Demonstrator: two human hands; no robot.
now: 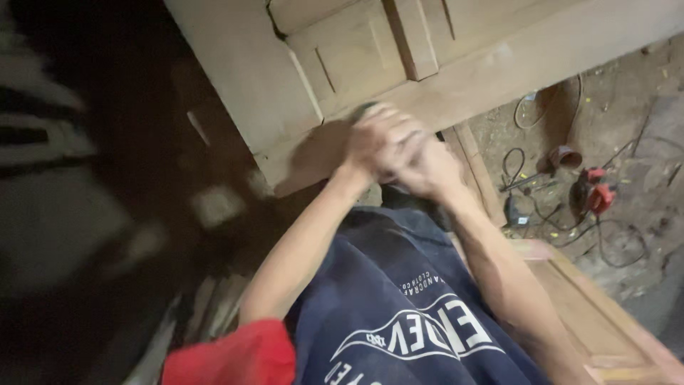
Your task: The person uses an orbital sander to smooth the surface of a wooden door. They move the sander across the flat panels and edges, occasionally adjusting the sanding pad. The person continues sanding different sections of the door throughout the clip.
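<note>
Both my hands are pressed together against the lower rail of a pale wooden panelled door (pixel 499 60) lying across the view. My left hand (pixel 370 139) is closed around a small dark green object (pixel 365 108) that peeks out above the knuckles; its kind is hidden by motion blur. My right hand (pixel 426 170) lies over and against the left hand, fingers curled, and what it holds is hidden. A red sleeve (pixel 235 356) covers my left upper arm, and a dark blue cloth with white print (pixel 399 321) lies below my arms.
On the dirt floor at right lie a red power tool (pixel 597 194), tangled black cables (pixel 605 242) and a brown pipe piece (pixel 566 155). Another wooden panel (pixel 605 328) sits at lower right. The left side is dark and blurred.
</note>
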